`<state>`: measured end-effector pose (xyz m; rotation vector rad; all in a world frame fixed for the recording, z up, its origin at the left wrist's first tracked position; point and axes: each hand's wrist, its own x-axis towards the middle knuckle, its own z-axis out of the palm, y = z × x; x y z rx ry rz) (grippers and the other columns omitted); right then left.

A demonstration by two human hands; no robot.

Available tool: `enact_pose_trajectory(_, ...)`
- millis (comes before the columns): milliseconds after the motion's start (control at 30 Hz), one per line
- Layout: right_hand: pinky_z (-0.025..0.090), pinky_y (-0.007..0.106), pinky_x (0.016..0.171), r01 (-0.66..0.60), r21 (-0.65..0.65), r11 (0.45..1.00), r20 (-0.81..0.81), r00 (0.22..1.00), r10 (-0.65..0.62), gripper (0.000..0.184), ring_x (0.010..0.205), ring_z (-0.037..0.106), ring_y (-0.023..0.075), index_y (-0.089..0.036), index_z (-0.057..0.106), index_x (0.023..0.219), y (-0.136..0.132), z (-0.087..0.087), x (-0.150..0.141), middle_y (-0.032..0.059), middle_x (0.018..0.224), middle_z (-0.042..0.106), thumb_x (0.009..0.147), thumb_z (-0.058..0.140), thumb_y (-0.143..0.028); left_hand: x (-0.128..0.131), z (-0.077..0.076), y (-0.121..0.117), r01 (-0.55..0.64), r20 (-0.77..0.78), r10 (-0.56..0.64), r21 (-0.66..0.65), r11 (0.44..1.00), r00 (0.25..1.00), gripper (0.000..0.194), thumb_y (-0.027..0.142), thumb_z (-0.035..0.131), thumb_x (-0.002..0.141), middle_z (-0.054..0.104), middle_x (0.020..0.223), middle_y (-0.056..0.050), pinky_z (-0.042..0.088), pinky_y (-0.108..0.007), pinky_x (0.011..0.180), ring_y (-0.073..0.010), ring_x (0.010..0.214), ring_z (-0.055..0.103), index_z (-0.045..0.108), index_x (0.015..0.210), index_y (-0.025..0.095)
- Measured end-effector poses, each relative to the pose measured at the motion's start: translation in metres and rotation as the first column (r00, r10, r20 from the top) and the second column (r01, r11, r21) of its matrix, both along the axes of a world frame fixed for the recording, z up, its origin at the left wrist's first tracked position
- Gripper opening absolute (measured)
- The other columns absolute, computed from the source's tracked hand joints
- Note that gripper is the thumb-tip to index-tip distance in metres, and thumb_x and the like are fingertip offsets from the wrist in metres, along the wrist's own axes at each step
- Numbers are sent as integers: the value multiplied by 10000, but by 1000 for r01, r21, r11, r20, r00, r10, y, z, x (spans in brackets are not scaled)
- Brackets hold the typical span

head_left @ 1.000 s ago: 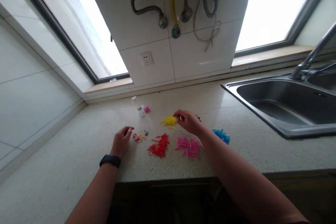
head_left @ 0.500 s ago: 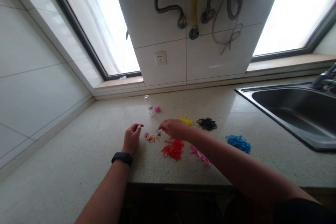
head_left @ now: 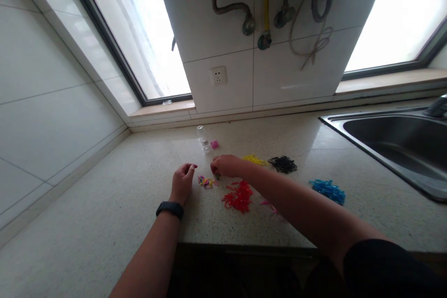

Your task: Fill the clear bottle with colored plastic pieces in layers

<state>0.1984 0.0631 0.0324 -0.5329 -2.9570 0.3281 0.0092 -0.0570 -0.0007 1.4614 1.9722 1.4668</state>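
Observation:
My left hand (head_left: 183,182) rests on the speckled counter (head_left: 104,205) with fingers curled, a black band on its wrist, just left of a small mixed-colour pile of bands (head_left: 206,181). My right hand (head_left: 225,166) reaches across to that pile, fingertips pinched together at a small dark piece I cannot make out. Sorted piles lie around: red (head_left: 239,197), yellow (head_left: 256,159), black (head_left: 283,164), blue (head_left: 328,190). The pink pile (head_left: 270,207) is mostly hidden under my right forearm.
A small clear bottle (head_left: 203,138) and its pink cap (head_left: 214,144) sit at the back of the counter. A steel sink (head_left: 394,142) lies at the right. A wall socket (head_left: 218,75) and hoses hang on the tiled pillar between two windows.
My right hand has moved left from the yellow pile to the mixed pile beside my left hand. The view has shifted left; the black pile now shows.

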Motion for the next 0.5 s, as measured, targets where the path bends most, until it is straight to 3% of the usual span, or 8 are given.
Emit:
enact_pose_trajectory(267,381,228,623,32,-13,999,10,999,-32,118,797,623,162,-216,738,896,7,-2,-5,47,953,723,807,660,-214,1,1,-1,-8,-17,8,7,1000,1000,344,410,523,830,679,716,-48,434,-281,640,-193,694,601,725,894,139)
enact_pose_trajectory(500,381,245,680,66,-11,998,-197,978,-67,101,826,632,166,-219,701,944,-10,9,11,40,965,718,855,658,-241,-1,-1,0,11,-24,-11,13,1000,1000,368,438,526,842,695,774,-58,434,-280,663,-191,724,606,724,894,132)
